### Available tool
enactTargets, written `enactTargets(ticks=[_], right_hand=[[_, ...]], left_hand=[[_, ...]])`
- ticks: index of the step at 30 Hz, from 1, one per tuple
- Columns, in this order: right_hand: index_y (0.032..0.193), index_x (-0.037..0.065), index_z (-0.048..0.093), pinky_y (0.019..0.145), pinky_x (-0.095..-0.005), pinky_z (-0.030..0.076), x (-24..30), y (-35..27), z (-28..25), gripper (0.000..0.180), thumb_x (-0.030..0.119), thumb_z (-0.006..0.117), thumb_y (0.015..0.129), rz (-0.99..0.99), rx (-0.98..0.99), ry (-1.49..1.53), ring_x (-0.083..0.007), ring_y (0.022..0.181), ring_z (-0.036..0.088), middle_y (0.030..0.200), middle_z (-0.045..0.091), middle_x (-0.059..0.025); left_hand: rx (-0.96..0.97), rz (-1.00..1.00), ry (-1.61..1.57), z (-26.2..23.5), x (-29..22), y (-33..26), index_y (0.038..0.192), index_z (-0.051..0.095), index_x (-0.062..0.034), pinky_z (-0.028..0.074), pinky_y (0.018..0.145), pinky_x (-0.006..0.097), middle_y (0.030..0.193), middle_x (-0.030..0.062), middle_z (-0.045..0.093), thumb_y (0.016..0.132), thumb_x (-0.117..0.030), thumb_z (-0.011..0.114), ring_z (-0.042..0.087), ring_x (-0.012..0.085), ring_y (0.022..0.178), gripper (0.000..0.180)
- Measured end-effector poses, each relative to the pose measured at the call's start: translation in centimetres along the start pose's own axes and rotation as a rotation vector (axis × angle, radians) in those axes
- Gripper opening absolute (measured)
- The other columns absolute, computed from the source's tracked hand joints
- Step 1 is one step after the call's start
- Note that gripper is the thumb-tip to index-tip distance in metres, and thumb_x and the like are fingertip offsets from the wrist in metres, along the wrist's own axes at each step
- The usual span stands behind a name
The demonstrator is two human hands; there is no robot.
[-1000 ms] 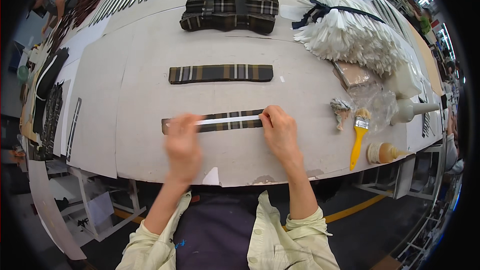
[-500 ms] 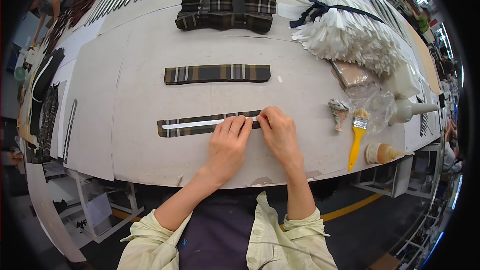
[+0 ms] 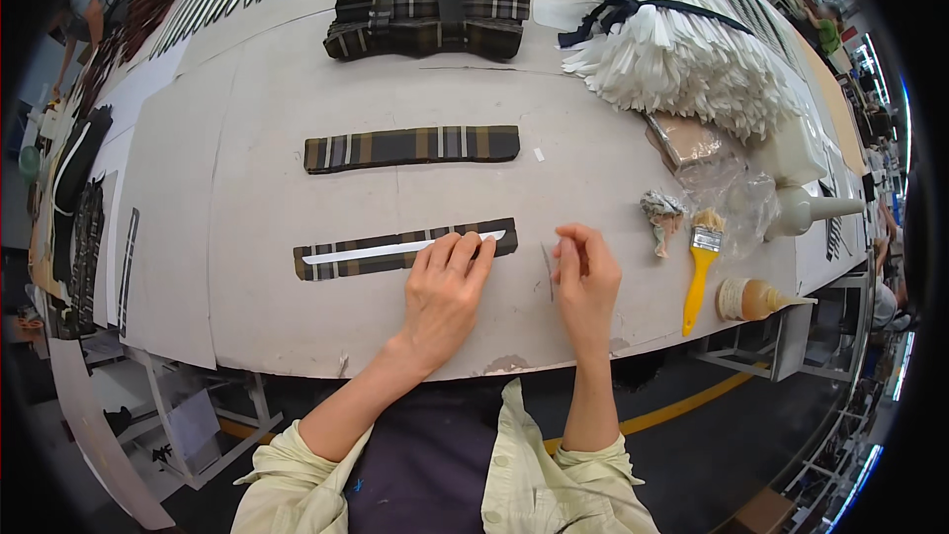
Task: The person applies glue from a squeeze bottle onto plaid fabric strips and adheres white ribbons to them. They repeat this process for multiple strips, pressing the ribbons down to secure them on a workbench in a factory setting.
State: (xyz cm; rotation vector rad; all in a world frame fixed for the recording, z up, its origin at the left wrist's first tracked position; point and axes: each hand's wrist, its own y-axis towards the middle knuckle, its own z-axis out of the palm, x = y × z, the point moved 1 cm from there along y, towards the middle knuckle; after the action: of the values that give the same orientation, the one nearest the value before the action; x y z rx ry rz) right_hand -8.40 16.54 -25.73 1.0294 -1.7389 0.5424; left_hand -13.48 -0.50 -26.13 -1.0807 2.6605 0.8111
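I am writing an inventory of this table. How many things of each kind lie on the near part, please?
Flat plaid strips: 2
White strip on near plaid strip: 1
Yellow-handled brush: 1
Glue bottles: 2
Total: 6

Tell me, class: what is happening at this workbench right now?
A person presses the left hand flat on a long plaid fabric strip with a white tape strip along its middle, on the pale worktable. The right hand is lifted just off the strip's right end, fingers pinched together. A second plaid fabric strip lies further back, and a yellow-handled brush lies to the right.
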Motion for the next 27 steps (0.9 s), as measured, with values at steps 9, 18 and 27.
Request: enactTargets(ticks=[9, 18, 27], right_hand=[[0.109, 0.006, 0.065, 0.058, -0.0358, 0.048, 0.9, -0.9, 2.0, 0.036, -0.004, 0.061, 0.075, -0.527, 0.141, -0.441, -0.0247, 0.081, 0.059, 0.091, 0.057, -0.0088], [0.110, 0.002, 0.064, 0.074, -0.0409, 0.047, 3.0, -1.5, 3.3, 0.040, -0.007, 0.059, 0.072, -0.573, 0.136, -0.553, -0.0310, 0.092, 0.056, 0.099, 0.056, -0.0131], [0.110, -0.006, 0.060, 0.091, -0.0439, 0.043, 8.0, -4.7, 12.0, 0.043, -0.006, 0.057, 0.067, -0.793, 0.520, -0.284, -0.0342, 0.104, 0.053, 0.108, 0.056, -0.0165]], left_hand=[[0.015, 0.008, 0.016, 0.3, -0.1, 0.1, 0.116, 0.064, -0.0003, 0.044, 0.084, 0.040, 0.112, 0.0102, 0.058, 0.072, 0.002, 0.059, 0.055, 0.0283, 0.103, 0.044], [-0.044, -0.023, -0.131, -2.8, 1.4, -2.8, 0.114, 0.062, 0.0049, 0.046, 0.094, 0.043, 0.117, 0.0146, 0.059, 0.073, -0.001, 0.057, 0.055, 0.0322, 0.112, 0.042], [-0.128, -0.236, 0.072, -9.7, 7.9, -10.0, 0.111, 0.063, 0.0059, 0.045, 0.092, 0.043, 0.117, 0.0142, 0.060, 0.074, 0.002, 0.056, 0.055, 0.0313, 0.110, 0.038]])
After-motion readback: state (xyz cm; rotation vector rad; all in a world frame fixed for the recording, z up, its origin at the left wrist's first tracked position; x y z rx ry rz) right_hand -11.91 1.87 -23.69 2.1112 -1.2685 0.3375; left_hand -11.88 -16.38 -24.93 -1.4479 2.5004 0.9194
